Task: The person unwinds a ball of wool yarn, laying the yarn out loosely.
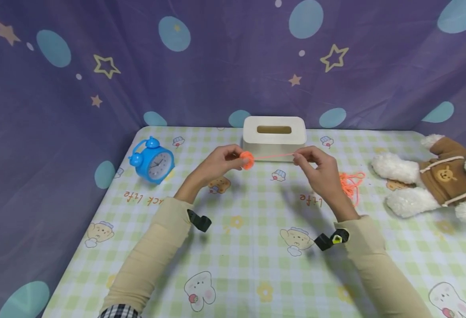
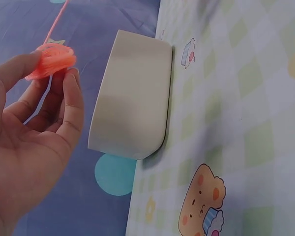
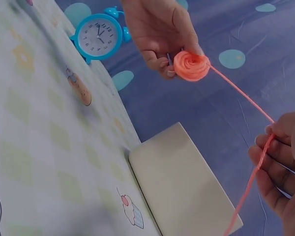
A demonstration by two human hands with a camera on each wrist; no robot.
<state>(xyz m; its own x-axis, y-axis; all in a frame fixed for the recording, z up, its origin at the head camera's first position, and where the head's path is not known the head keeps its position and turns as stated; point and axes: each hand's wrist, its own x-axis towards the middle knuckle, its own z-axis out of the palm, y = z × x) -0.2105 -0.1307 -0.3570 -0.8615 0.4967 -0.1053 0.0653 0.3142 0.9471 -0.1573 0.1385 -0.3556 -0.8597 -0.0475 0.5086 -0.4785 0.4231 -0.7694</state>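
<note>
My left hand (image 1: 221, 164) pinches a small wound coil of orange yarn (image 1: 247, 160) between thumb and fingers, held above the table. In the right wrist view the coil (image 3: 191, 66) shows as a round spiral. From it a taut strand of yarn (image 1: 274, 157) runs across to my right hand (image 1: 319, 170), which pinches it between thumb and forefinger. Past those fingers the strand (image 3: 248, 189) hangs down, seen in the right wrist view. A loose heap of the same yarn (image 1: 350, 184) lies on the table beside the right wrist.
A white tissue box (image 1: 274, 137) stands at the table's back edge, behind the hands. On the left is a blue alarm clock (image 1: 153, 161). A white teddy bear (image 1: 443, 176) in a brown hoodie lies at the right. The table wears a checked cloth (image 1: 252, 247); a purple curtain (image 1: 225, 66) hangs behind.
</note>
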